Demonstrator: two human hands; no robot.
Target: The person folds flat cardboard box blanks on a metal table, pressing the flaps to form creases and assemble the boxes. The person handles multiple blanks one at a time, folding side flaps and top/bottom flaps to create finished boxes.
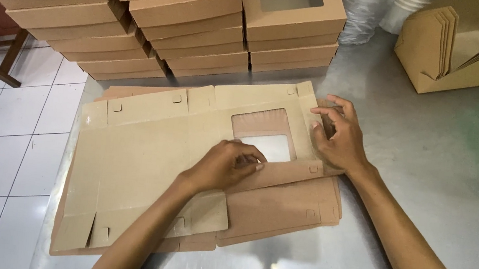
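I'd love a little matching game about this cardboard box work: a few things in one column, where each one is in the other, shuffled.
Things:
1. left hand
2. right hand
3. stacks of finished boxes
4. open carton of flat blanks

Places:
A. far right corner of the steel table
B. at the right edge of the flat box blank, beside its window
C. along the far edge, in rows
D. on the fold just below the window cut-out

Pairs: 1-D, 2-B, 3-C, 4-A
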